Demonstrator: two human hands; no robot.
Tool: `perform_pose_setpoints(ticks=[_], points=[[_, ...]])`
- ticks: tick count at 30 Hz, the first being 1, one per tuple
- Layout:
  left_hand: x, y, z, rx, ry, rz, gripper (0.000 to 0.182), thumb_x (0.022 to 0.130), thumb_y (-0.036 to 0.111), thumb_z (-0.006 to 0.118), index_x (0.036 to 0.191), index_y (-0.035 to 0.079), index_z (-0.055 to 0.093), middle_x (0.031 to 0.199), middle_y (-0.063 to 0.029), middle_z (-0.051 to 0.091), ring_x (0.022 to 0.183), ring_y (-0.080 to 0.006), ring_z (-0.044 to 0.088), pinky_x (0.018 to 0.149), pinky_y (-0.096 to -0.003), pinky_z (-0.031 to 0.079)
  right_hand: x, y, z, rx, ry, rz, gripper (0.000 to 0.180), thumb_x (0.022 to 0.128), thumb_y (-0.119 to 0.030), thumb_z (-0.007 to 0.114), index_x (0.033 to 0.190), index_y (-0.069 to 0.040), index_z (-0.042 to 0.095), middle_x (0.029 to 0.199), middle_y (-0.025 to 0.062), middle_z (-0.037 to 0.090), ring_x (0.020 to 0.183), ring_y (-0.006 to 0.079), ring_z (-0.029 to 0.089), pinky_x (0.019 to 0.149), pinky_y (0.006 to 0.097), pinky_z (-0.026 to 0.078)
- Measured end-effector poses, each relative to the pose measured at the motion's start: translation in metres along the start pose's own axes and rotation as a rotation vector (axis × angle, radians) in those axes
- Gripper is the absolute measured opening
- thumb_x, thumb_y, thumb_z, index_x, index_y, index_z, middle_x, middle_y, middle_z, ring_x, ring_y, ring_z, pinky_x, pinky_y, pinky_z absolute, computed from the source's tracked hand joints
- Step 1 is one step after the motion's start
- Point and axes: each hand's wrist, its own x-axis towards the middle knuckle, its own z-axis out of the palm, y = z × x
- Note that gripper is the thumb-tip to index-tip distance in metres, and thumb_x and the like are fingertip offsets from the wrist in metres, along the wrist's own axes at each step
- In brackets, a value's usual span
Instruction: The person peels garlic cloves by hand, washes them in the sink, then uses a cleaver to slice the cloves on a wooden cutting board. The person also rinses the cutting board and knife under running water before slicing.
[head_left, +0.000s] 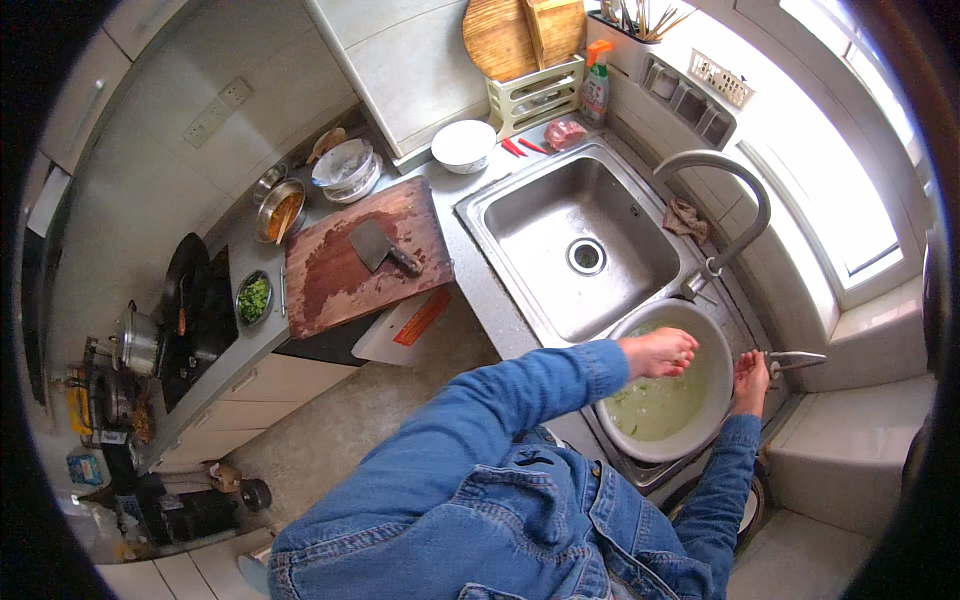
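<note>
My left hand (664, 352) hangs over a pale plastic basin (726, 367), its fingers loosely bent and nothing visible in them. Cloudy greenish water (660, 412) with bits of green leaf fills the lower part of the basin, which rests at the near side of the steel sink unit. Just right of the basin's rim, my right hand (750, 373) is raised with curled fingers. Its fingertips are beside a shiny metal fitting (799, 361); whether they grip it cannot be made out.
A curved faucet (757, 202) rises beside the sink bowl (525, 247). On the left, a cleaver (371, 245) lies on a wooden cutting board (322, 277) that overhangs the counter. Raw meat (565, 135), red chillies (513, 147) and a white bowl (463, 142) stand behind the sink.
</note>
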Motion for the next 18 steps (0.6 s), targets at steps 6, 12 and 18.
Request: perform_pose_setpoints(ticks=[6,12,18], points=[[-0.139,0.072,-0.108,-0.026,0.187,0.252,0.018,0.086,0.006,0.052,0.104,0.007,0.051,0.089,-0.0064,0.057,0.078,-0.0168,0.056,0.068,-0.0312,0.049,-0.071,0.042,0.042,-0.171,-0.135,0.028,0.018,0.092,-0.031,0.052,0.091,-0.014,0.059,0.079,-0.0032,0.062,0.075,0.0113,0.059,0.065,0.0263,0.047],[-0.302,0.135,-0.232,0.06,0.717,0.658,0.013,0.09,0.013,0.05,0.102,0.009,0.051,0.088,-0.0061,0.057,0.067,-0.0136,0.055,0.056,-0.0262,0.047,-0.127,0.102,0.122,-0.287,-0.223,0.175,0.019,0.09,-0.031,0.054,0.098,-0.014,0.059,0.085,-0.0024,0.062,0.082,0.0111,0.058,0.07,0.0263,0.046],[-0.411,0.169,-0.335,0.084,1.194,0.854,0.015,0.09,0.014,0.048,0.104,0.007,0.051,0.088,-0.0052,0.056,0.063,-0.011,0.053,0.051,-0.0225,0.044,-0.131,0.132,0.239,-0.456,-0.284,0.239,0.023,0.09,-0.031,0.055,0.103,-0.013,0.056,0.089,-0.001,0.061,0.081,0.0103,0.057,0.068,0.0248,0.046]])
